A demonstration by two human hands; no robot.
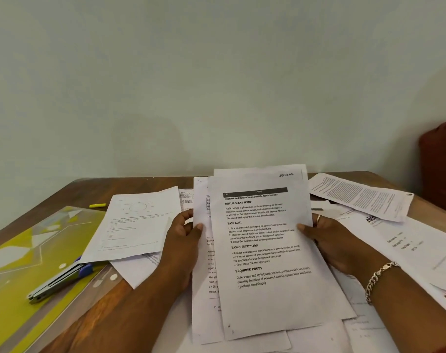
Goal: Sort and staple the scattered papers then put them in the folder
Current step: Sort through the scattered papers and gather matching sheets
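A small stack of printed papers [265,296] stands tilted up in front of me, the top sheet headed "Organize and Return Items Outside Medicine Box". My left hand [183,240] grips the stack's left edge, thumb on the front. Its right edge is held by my right hand [331,243], thumb on the front, a ring on one finger. Loose sheets [137,225] lie scattered left of the stack and more papers [362,197] lie to the right. A yellow-green plastic folder [20,256] lies at the left with a stapler [61,281] resting on it.
The wooden table [71,194] runs back to a pale wall. A yellow highlighter [97,205] lies behind the folder. A dark red object [441,169] stands at the right edge. More sheets [415,245] cover the table's right side.
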